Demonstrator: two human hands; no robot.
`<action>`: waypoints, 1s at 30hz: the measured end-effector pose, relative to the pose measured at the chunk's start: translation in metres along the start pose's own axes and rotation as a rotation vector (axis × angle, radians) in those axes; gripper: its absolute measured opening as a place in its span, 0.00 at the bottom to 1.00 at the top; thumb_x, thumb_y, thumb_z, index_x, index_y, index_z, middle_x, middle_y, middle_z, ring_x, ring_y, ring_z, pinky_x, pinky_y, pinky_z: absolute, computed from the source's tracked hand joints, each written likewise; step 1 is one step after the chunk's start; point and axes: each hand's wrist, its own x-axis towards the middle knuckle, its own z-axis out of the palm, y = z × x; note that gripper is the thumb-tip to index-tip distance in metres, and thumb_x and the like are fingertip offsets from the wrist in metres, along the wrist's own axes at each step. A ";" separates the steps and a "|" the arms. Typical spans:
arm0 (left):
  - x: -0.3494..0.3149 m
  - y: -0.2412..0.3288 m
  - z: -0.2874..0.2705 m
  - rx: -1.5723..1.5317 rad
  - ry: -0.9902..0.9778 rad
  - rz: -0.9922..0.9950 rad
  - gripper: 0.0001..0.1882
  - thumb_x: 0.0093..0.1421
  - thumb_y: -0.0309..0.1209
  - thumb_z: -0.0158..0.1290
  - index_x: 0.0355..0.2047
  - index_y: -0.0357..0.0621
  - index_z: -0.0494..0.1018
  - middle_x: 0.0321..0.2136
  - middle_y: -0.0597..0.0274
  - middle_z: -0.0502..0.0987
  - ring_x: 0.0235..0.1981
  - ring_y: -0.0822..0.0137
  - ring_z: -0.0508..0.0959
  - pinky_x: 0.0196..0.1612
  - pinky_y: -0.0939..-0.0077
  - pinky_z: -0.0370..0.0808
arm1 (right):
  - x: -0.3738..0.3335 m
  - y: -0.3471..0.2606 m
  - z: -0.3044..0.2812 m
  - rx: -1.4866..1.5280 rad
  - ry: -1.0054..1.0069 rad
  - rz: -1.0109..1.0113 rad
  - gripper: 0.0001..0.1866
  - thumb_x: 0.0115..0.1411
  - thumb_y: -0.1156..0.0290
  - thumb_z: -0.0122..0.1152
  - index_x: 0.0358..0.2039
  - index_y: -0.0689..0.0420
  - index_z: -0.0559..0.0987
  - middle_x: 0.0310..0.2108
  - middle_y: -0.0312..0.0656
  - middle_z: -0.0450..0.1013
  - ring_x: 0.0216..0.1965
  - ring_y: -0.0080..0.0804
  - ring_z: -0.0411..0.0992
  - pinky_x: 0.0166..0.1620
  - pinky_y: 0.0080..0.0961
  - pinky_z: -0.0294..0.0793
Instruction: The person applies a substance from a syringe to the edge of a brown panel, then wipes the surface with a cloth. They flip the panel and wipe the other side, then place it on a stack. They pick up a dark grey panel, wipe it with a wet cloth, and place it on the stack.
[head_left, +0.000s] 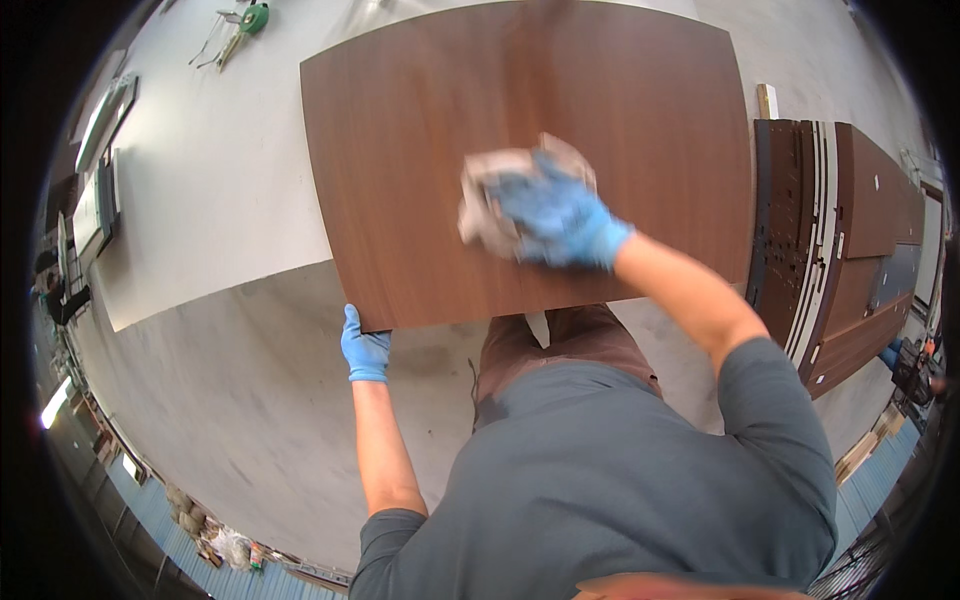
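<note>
A large brown wood-grain panel (pixel 410 190) lies flat before me, its near edge at my thighs. My right hand (pixel 565 215), in a blue glove, is closed on a crumpled whitish cloth (pixel 487 222) and presses it against the middle of the panel's face. Motion blurs both the hand and the cloth. At the near left corner my left hand (pixel 366 350), also blue-gloved, grips the panel edge. Its thumb points up along the side, while the other fingers are partly hidden at the panel's edge.
Several brown panels (pixel 865 210) with pale edges are stacked at the right. The panel rests over a wide light-grey surface (pixel 220 190), where a green tool (pixel 250 20) lies at the far left. Framed pieces (pixel 95 210) stand along the left rim. Concrete floor (pixel 270 400) shows below.
</note>
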 end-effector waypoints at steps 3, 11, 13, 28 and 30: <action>-0.001 0.000 0.000 0.042 0.005 0.027 0.25 0.74 0.45 0.55 0.62 0.41 0.72 0.61 0.52 0.77 0.60 0.51 0.78 0.60 0.43 0.79 | 0.105 0.089 -0.013 -0.021 -0.033 0.167 0.23 0.64 0.55 0.66 0.58 0.47 0.78 0.58 0.43 0.78 0.55 0.43 0.79 0.64 0.51 0.70; -0.001 0.002 0.004 0.004 0.003 0.002 0.26 0.74 0.45 0.55 0.62 0.40 0.72 0.61 0.53 0.77 0.61 0.50 0.77 0.64 0.44 0.75 | 0.098 0.063 0.009 0.051 -0.137 0.159 0.24 0.60 0.59 0.67 0.57 0.50 0.78 0.60 0.43 0.76 0.57 0.44 0.76 0.61 0.45 0.72; -0.001 0.002 0.006 -0.014 -0.015 -0.004 0.26 0.73 0.45 0.56 0.62 0.40 0.72 0.62 0.53 0.77 0.62 0.50 0.76 0.65 0.44 0.74 | 0.045 -0.015 0.028 0.059 -0.016 -0.010 0.25 0.52 0.61 0.72 0.51 0.52 0.81 0.62 0.40 0.75 0.68 0.40 0.67 0.68 0.52 0.67; 0.007 0.004 -0.001 -0.011 -0.131 -0.055 0.26 0.73 0.45 0.56 0.64 0.42 0.72 0.63 0.54 0.76 0.62 0.48 0.75 0.65 0.41 0.73 | -0.234 -0.021 -0.057 -0.733 0.121 0.770 0.48 0.71 0.33 0.43 0.79 0.52 0.53 0.81 0.48 0.45 0.81 0.47 0.43 0.78 0.55 0.40; 0.008 0.003 -0.001 -0.014 -0.116 -0.051 0.28 0.74 0.46 0.54 0.66 0.42 0.70 0.65 0.55 0.75 0.63 0.48 0.75 0.65 0.39 0.72 | -0.189 -0.046 -0.016 -0.671 0.143 0.734 0.53 0.67 0.29 0.44 0.80 0.53 0.50 0.81 0.50 0.43 0.82 0.47 0.41 0.78 0.56 0.41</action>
